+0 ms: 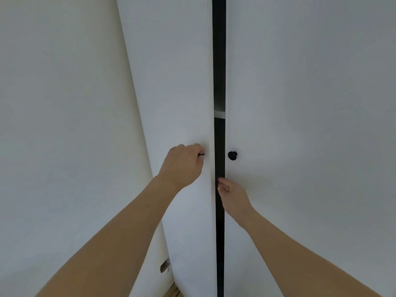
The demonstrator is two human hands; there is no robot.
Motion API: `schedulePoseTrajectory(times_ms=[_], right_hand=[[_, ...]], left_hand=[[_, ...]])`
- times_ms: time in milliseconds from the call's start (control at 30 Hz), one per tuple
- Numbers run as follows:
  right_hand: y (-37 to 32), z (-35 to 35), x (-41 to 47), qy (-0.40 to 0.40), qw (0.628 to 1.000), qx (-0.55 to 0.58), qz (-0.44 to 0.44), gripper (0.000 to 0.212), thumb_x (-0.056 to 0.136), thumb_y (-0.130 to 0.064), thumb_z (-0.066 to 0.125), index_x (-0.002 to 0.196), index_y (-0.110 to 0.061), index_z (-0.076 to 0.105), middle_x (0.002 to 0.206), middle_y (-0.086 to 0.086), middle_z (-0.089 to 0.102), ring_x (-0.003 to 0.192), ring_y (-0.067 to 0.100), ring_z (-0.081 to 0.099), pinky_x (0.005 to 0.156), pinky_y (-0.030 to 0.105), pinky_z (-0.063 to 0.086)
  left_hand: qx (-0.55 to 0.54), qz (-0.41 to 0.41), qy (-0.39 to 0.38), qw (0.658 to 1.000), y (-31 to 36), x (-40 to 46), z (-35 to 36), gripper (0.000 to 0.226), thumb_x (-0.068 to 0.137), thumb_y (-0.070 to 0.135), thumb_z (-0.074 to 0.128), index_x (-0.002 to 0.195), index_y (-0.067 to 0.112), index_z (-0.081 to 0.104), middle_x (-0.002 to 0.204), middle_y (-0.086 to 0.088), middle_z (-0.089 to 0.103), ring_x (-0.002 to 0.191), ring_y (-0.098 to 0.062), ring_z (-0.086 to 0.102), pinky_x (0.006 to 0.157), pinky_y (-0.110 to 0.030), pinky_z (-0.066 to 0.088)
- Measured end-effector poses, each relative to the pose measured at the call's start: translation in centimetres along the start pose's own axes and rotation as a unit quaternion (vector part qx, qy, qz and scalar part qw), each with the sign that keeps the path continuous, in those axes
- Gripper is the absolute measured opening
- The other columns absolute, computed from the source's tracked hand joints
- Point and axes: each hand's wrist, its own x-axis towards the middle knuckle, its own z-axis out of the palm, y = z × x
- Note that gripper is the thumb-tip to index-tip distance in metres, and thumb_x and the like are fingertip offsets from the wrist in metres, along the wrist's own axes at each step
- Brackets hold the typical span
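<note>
Wardrobe (321,189): white, with two tall doors and a dark gap between them.
Left door (171,82): ajar, its inner edge standing forward of the other door.
Right door (300,82): lies flat; the round black right knob (232,155) sits near its inner edge.
Left knob (201,155): black, only a sliver shows, level with the right knob.
Shelf (219,114): white board crossing the gap, above the knobs; whatever lies on it is hidden by the doors.
Floor (174,292): wood-toned strip at the foot of the left door.
</note>
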Motion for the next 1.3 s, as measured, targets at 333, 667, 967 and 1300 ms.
schedulePoseTrajectory(times_ms=[333, 667, 967, 1300], right_hand=[[-3.9, 3.4, -1.6, -0.09, 0.991, -0.093, -0.048, 0.018, 0.09, -0.028, 0.065, 0.087, -0.016, 0.078, 0.081, 0.0, 0.075, 0.081, 0.017, 0.07, 0.071, 0.022, 0.05], [-6.1, 7.6, -2.3, -0.15, 0.973, -0.147, -0.096, 0.023, 0.087, -0.034, 0.069, 0.078, -0.014, 0.076, 0.074, -0.001, 0.074, 0.074, 0.015, 0.071, 0.086, 0.034, 0.055], [-6.9, 12.3, -1.8, -0.22, 0.937, -0.182, -0.201, 0.07, 0.087, -0.045, 0.066, 0.148, -0.03, 0.035, 0.149, -0.007, 0.041, 0.133, 0.013, 0.042, 0.11, 0.035, 0.036], [-9.1, 18.9, -1.1, -0.208, 0.871, -0.264, -0.358, 0.096, 0.089, -0.06, 0.053, 0.15, -0.035, -0.017, 0.159, -0.016, -0.02, 0.149, 0.007, -0.005, 0.122, 0.037, 0.012]], left_hand=[[0.121, -0.148, 0.055, 0.98, -2.5, -3.0, -4.9, 0.079, 0.083, 0.08, 0.027, 0.131, 0.019, 0.02, 0.066, 0.006, 0.066, 0.052, -0.014, 0.051, 0.078, -0.032, 0.047], [0.216, -0.011, 0.215, 0.952, -4.8, -7.5, -7.4, 0.084, 0.088, 0.048, 0.058, 0.152, 0.016, 0.014, 0.143, -0.008, 0.048, 0.12, -0.03, 0.052, 0.103, -0.051, 0.038], [0.284, -0.013, 0.22, 0.933, -9.3, -11.0, -8.9, 0.065, 0.097, 0.045, 0.048, 0.149, 0.009, 0.033, 0.144, -0.011, 0.048, 0.13, -0.027, 0.047, 0.113, -0.053, 0.025], [0.302, -0.042, 0.265, 0.915, -15.0, -14.2, -10.4, 0.051, 0.098, 0.035, 0.051, 0.139, 0.005, 0.05, 0.13, -0.011, 0.059, 0.118, -0.027, 0.056, 0.112, -0.052, 0.029]])
